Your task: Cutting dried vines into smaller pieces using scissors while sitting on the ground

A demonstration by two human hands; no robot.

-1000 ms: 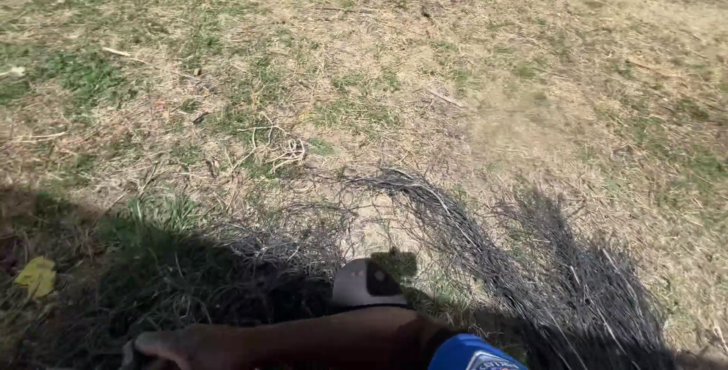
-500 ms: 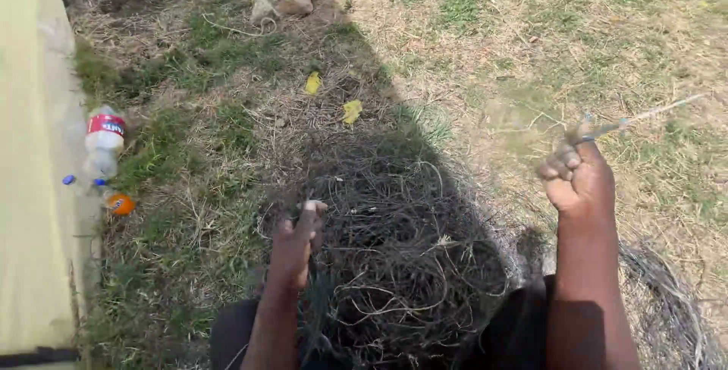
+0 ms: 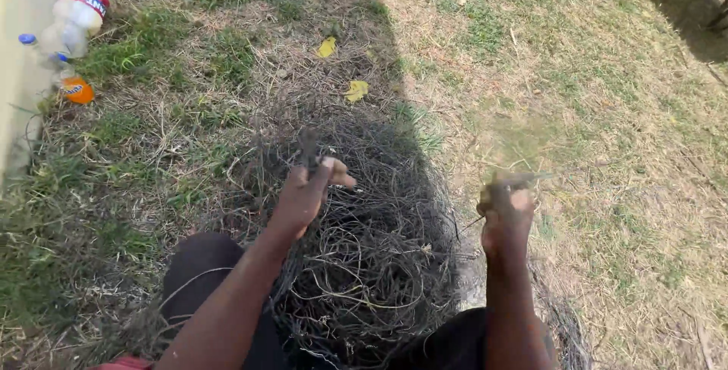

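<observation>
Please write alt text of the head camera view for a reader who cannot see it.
A person's left hand and right hand each grip strands above a tangled pile of dark wire on patchy grass. Plastic bottles lie at upper left.

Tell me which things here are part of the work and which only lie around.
In the work: left hand, right hand, tangled wire pile, the wire piece pinched in the right hand.

Lying about: plastic bottles, orange bottle cap, yellow leaves.
</observation>
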